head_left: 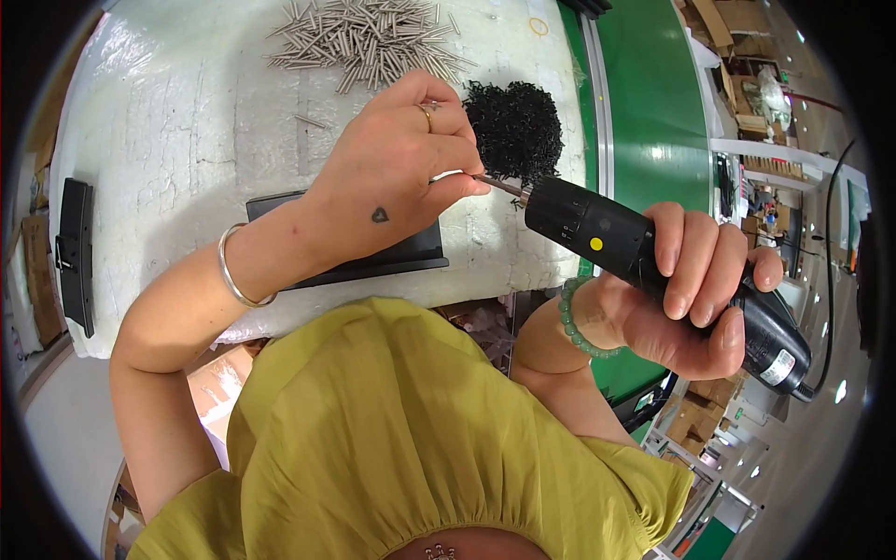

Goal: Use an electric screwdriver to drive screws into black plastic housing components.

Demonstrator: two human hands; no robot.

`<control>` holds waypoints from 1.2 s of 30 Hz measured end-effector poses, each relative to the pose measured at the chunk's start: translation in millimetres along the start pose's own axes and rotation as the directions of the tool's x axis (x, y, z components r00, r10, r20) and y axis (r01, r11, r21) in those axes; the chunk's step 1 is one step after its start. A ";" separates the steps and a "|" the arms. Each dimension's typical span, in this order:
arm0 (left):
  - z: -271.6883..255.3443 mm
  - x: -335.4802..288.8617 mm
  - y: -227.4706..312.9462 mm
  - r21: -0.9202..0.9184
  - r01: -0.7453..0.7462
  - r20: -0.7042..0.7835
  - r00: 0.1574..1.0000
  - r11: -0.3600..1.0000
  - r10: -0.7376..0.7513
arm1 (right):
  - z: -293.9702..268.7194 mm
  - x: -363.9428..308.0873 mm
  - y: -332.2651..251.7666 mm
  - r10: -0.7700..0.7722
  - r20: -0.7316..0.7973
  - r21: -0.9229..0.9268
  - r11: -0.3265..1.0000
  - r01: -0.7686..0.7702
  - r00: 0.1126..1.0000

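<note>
My right hand (695,280) is wrapped round a black electric screwdriver (597,229), held tilted with its bit pointing left. At the tip of the bit, my left hand (401,154) pinches something small between thumb and forefinger; a screw may be there, but it is too small to make out. Under my left wrist lies a black flat part (373,266) with a raised edge, partly hidden by the forearm. Just beyond the bit is a heap of small black screws (515,126). Farther back spreads a pile of silvery metal pins (369,37).
The work surface (187,121) is covered in whitish plastic wrap. Another long black part (75,257) lies at its left edge, and a loose pin (311,121) sits apart from the pile. A green surface (649,112) with a metal rail runs along the right. The screwdriver's cable (829,280) rises at far right.
</note>
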State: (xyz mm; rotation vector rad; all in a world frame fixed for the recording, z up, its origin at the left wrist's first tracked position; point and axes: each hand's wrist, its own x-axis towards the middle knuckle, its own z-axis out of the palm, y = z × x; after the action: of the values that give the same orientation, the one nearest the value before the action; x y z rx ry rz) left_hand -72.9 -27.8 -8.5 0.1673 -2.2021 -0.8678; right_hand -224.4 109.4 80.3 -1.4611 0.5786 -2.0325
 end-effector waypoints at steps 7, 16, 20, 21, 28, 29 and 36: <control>-2.0 -10.7 -0.4 0.067 -0.060 0.007 0.998 0.996 0.060 | 19.8 6.9 5.7 0.111 0.075 -0.144 0.985 -0.100 0.991; -23.3 -29.2 -0.9 0.138 -0.040 0.008 0.999 0.990 0.039 | 50.7 -9.5 21.2 0.061 0.050 -0.222 0.974 -0.049 0.997; -70.3 -46.0 -39.4 0.331 0.088 0.066 0.991 0.940 -0.116 | 39.2 -8.3 21.1 0.092 0.034 -0.185 0.979 -0.084 0.995; -79.2 -51.5 -46.9 0.415 0.120 0.133 0.973 0.902 -0.191 | 38.7 -8.0 21.1 0.092 0.036 -0.185 0.979 -0.084 0.995; -83.6 -48.6 -40.3 0.605 -0.098 0.362 0.918 0.790 -0.163 | 39.2 -6.4 23.9 0.151 0.073 -0.221 0.966 -0.132 0.986; -82.8 -48.4 -35.4 0.599 -0.095 0.364 0.917 0.795 -0.164 | 38.2 -6.4 23.2 0.152 0.083 -0.217 0.967 -0.131 0.985; -61.3 -71.5 5.7 -0.006 0.226 0.111 0.968 0.974 -0.224 | 45.2 -9.5 30.4 0.212 0.073 -0.202 0.960 -0.194 0.975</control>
State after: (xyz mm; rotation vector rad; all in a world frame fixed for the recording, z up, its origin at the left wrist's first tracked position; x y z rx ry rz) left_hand 20.9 -30.0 -17.9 0.3742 -2.3075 -1.0430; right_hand -173.2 92.1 68.3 -1.5304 0.8701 -1.7787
